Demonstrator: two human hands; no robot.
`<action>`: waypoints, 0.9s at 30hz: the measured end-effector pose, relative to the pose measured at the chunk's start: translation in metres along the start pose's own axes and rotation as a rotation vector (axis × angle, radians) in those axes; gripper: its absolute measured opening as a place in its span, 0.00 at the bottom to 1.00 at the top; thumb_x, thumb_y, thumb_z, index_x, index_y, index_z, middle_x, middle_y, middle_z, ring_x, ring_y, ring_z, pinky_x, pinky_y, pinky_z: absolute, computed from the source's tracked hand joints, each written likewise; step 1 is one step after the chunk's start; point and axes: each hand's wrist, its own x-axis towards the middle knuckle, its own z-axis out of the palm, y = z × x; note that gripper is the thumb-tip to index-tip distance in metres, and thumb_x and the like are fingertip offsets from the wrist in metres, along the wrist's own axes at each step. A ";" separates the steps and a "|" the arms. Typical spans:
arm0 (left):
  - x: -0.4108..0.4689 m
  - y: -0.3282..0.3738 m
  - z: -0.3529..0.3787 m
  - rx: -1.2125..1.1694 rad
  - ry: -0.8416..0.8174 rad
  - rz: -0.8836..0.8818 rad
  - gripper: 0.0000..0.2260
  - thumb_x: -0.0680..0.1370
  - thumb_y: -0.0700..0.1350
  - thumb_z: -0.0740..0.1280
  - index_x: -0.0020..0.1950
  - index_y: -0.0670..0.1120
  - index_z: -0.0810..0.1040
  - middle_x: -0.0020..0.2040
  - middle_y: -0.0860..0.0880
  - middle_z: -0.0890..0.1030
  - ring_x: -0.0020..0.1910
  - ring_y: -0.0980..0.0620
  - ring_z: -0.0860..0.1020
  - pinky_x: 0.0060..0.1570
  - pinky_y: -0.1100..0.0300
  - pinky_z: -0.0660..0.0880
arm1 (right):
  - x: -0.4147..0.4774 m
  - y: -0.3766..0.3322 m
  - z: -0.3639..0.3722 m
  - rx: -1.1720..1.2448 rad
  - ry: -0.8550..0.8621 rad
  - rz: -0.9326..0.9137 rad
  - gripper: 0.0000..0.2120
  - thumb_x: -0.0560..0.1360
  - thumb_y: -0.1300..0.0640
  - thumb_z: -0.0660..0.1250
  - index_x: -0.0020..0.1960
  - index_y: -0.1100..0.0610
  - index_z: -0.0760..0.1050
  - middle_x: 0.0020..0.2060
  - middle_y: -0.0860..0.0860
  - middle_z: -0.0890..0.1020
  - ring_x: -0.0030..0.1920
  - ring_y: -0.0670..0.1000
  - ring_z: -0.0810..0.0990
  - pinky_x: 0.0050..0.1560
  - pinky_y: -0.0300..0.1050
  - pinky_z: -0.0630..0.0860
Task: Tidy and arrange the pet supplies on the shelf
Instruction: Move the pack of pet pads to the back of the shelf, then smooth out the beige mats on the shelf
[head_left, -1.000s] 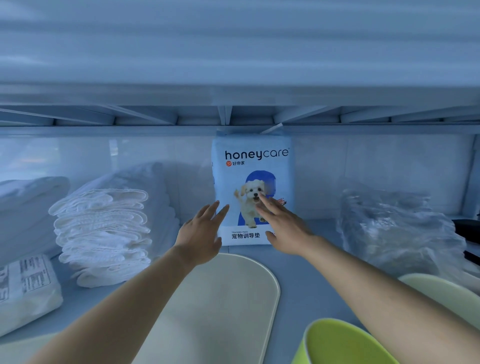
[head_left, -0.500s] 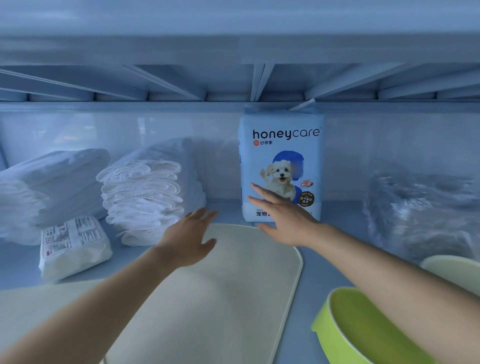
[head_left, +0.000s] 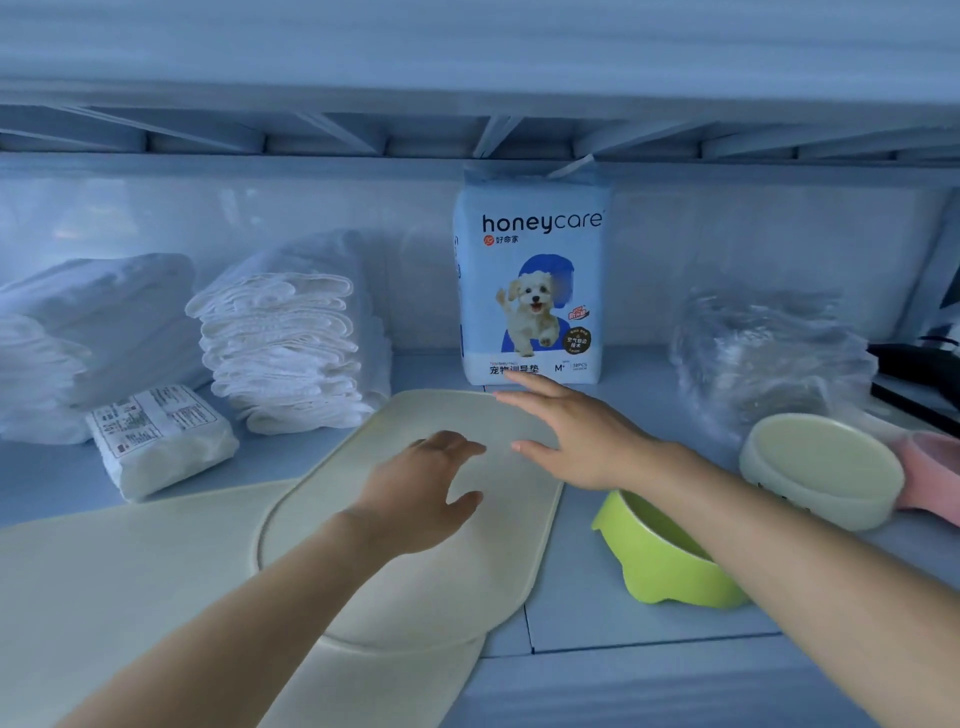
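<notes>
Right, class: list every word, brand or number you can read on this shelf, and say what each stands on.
"honeycare": top of the blue pad pack.
"好命家": just under it.
"宠物训导垫": the pack's bottom strip, partly blurred.
"M+", "38PCS": same strip, right end.
Round badge on the pack: too small to read.
Label on the small white packet: too blurred to read.

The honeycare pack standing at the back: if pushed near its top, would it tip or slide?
The honeycare pack stands tall on a narrow base, so it would probably tip rather than slide. Its soft, puffy wrapper suggests it is fairly light and would dent when squeezed.
</notes>
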 end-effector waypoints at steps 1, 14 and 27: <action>-0.004 0.006 0.002 -0.013 -0.003 0.004 0.22 0.76 0.57 0.60 0.70 0.59 0.64 0.68 0.60 0.67 0.64 0.56 0.69 0.57 0.60 0.70 | -0.009 -0.001 -0.001 0.008 -0.001 0.024 0.26 0.77 0.46 0.61 0.73 0.44 0.60 0.75 0.40 0.54 0.73 0.43 0.57 0.68 0.43 0.61; -0.013 0.093 0.019 -0.175 0.019 0.036 0.23 0.72 0.63 0.66 0.65 0.59 0.71 0.64 0.60 0.73 0.62 0.58 0.71 0.57 0.63 0.69 | -0.125 0.010 -0.026 0.012 0.043 0.179 0.26 0.69 0.39 0.68 0.65 0.46 0.71 0.66 0.42 0.70 0.65 0.45 0.70 0.66 0.43 0.66; 0.014 0.119 0.034 -0.009 0.006 -0.171 0.22 0.73 0.58 0.66 0.67 0.57 0.69 0.63 0.57 0.73 0.62 0.54 0.72 0.53 0.63 0.68 | -0.111 0.079 -0.026 0.063 0.049 0.112 0.16 0.72 0.44 0.68 0.56 0.50 0.78 0.57 0.47 0.80 0.57 0.54 0.76 0.57 0.47 0.72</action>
